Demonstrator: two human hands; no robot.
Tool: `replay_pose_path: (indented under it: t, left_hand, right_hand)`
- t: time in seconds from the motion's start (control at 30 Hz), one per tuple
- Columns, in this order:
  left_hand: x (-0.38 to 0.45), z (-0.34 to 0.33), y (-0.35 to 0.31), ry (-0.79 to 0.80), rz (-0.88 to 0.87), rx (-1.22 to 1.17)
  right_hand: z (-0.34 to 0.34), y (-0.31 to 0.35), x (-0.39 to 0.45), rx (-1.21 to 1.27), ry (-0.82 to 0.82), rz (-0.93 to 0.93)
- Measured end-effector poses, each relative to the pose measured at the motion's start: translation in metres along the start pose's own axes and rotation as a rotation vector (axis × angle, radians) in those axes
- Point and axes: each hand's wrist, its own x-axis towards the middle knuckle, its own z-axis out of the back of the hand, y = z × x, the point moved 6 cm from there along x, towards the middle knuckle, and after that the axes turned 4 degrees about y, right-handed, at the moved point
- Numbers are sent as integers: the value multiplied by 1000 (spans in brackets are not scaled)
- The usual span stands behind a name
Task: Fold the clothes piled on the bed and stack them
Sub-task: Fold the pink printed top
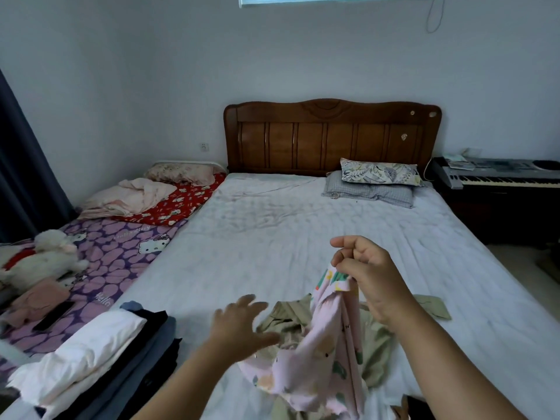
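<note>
My right hand (368, 274) pinches the top edge of a pink printed garment (318, 362) and holds it up over the bed (272, 237). The cloth hangs down to the sheet in loose folds. My left hand (242, 322) hovers with fingers spread just left of the garment, holding nothing. A khaki garment (375, 338) lies crumpled beneath and behind the pink one. At the near left edge of the bed sits a stack of folded clothes (103, 365), white on top with dark and grey-blue pieces under it.
Two pillows (375, 181) lie by the wooden headboard (330, 137). A smaller bed (121, 253) on the left carries a purple sheet, pink bedding, plush toys and a black phone (54, 315). A keyboard (500, 175) stands at the right.
</note>
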Motion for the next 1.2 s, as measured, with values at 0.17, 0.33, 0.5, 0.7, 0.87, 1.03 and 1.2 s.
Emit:
replay_pose_path:
  t: [0.17,0.33,0.5,0.7,0.87,1.03,1.2]
  left_hand:
    - [4,-22,-48,-27,-218,-817]
    - [14,-36,-39,-17,-139,-1230]
    - [16,-24,-39,113,-329,-1449]
    - [15,-21,-40,246,-390,-1270]
    - [15,-37,-20,280,-235,-1097]
    - [21,-51,-5,307,-29,-468]
    - [36,-35,39,48,347,-345]
  right_hand:
    - [-19,1,3,145,58,-45]
    - [-19,5,8,212,83,-44]
    - [-15,5,14,179,70,-21]
    - [-20,-4,16,23,-24,34]
    - [-22,-1,15,23,-58,71]
    - [-27,-1,13,-49,-50,88]
    - [-19,-7,9,-118,-46,55]
